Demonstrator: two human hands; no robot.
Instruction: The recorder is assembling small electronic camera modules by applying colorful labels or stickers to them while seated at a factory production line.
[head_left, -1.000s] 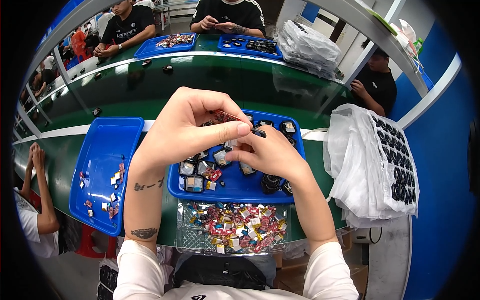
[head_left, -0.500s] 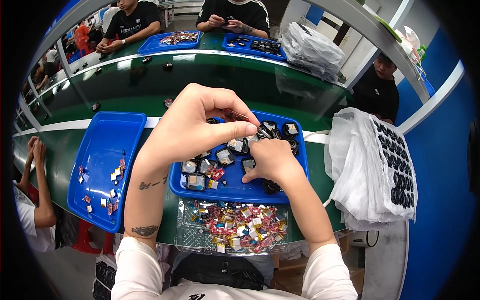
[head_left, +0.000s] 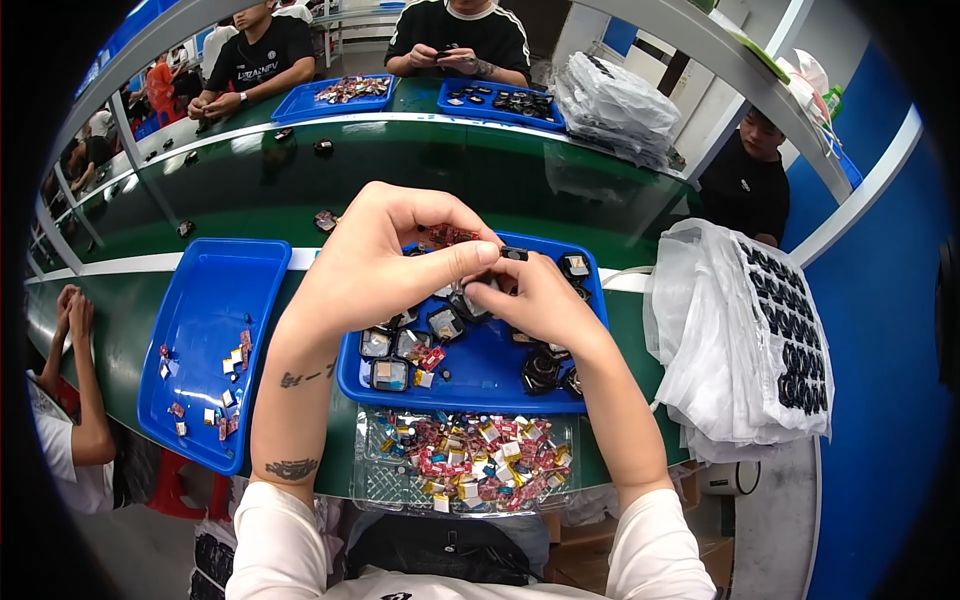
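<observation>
Two hands (head_left: pixel 455 275) pinching small part (head_left: pixel 513 254)

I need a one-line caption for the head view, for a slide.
Both hands, left hand and right hand, pinch a small black part above a blue tray.

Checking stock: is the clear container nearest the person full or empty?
Full: the clear container is packed with small red, yellow and silver parts.

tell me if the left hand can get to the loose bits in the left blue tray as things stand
Probably yes. The left hand is up over the middle blue tray, pinching a small black part together with the right hand. The left blue tray lies open beside that forearm, with nothing covering its small pieces.
</observation>
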